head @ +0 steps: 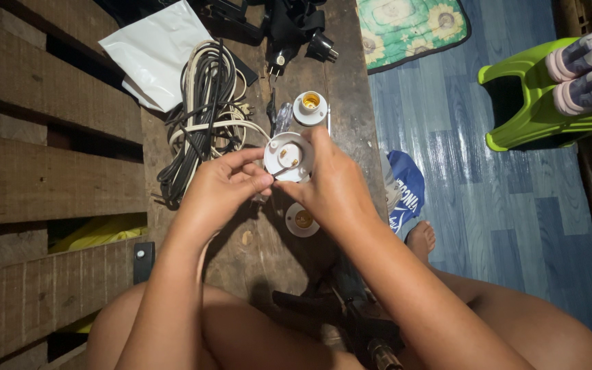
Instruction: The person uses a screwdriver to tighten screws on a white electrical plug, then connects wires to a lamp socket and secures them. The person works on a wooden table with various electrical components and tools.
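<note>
Wall, far left: rough wooden planks (42, 164) with dark gaps ran along my left side.
Sheet: a white plastic sheet (155, 51) lay at the far left of the bench.
Cords: a tangle of black and white cords (203, 116) lay just left of my hands.
Left hand: my left hand (224, 188) pinched its fingertips together on a thin wire at the socket's near edge.
Socket: I held the white round socket (288, 156) up over the bench, its back toward me, between both hands.
Handling: I judged it light, stiff, hard plastic, a little slick, and likely to crack if squeezed; the rim looked the safest place to hold it, clear of the small metal parts in the middle.
Right hand: my right hand (334, 185) was closed on the socket's right rim, fingers behind and thumb in front.
Spare sockets: one more (310, 106) lay just beyond the held one, and another (302, 219) lay under my hands, both face up.
Plugs: black plugs (299, 38) lay at the far end of the bench.
Bench: the worn brown wooden bench (262, 253) was scratched and uneven.
Floor, right: blue wood-pattern flooring (515, 205), a flowered mat (412, 27) far off, and a green plastic stool (536, 103) with pale shoes (587, 68) on it.
</note>
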